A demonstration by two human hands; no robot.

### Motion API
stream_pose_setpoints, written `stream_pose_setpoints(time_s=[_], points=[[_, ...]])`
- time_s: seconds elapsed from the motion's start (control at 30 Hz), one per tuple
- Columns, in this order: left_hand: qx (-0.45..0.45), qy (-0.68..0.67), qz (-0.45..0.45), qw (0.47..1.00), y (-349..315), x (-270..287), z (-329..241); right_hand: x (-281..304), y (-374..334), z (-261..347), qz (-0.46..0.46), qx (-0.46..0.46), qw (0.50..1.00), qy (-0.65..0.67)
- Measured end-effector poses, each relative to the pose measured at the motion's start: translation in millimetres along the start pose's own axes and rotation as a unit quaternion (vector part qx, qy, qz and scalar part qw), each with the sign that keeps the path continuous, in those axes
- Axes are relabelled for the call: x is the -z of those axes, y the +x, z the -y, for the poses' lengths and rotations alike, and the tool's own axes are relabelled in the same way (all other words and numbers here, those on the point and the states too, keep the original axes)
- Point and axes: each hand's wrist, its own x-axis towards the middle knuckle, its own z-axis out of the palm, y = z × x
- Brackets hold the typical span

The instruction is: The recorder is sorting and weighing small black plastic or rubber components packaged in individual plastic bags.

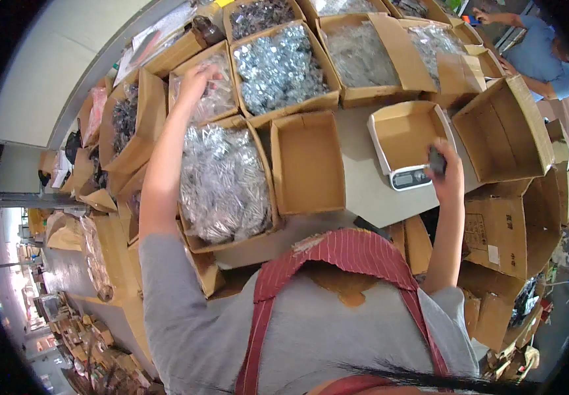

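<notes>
My left hand [197, 78] reaches far out into a cardboard box lined with a clear bag of small parts [215, 95], fingers curled down into the bag; whether it holds anything I cannot tell. My right hand [447, 170] hovers at the front right corner of a white digital scale [408, 176] and grips a small dark object [436, 160]. A shallow open cardboard tray [406, 131] sits on the scale. An empty brown box [307, 161] lies between my arms on the grey table.
Several cartons of bagged shiny metal hardware [278, 62] crowd the table's far side, and a big one [222, 184] sits near my left arm. Empty cartons [501, 128] stand right of the scale. Another person in a blue shirt [541, 59] works at the far right.
</notes>
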Motion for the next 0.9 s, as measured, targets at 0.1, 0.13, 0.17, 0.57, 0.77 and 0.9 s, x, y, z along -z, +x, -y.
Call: stream_pose_setpoints(time_s=[0.1, 0.13, 0.17, 0.57, 0.77, 0.9], points=[[-0.142, 0.364, -0.016, 0.920, 13, -26, 27, -10, 8, 18, 0.052, 0.025, 0.998, 0.007], [-0.155, 0.413, -0.010, 0.897, 22, -27, 51, -15, 8, 22, 0.071, 0.030, 0.997, 0.008], [-0.167, 0.462, -0.003, 0.871, 29, -28, 75, -21, 5, 24, 0.079, 0.032, 0.996, 0.012], [0.065, 0.632, 0.069, 0.769, 18, -44, 60, 60, 39, 22, 0.094, 0.006, 0.996, -0.011], [0.062, 0.604, -0.055, 0.793, -14, -59, 52, 69, 58, 47, 0.186, 0.047, 0.969, -0.158], [-0.023, 0.557, -0.188, 0.809, -50, -58, 37, 100, 98, 49, 0.015, 0.134, 0.991, 0.012]])
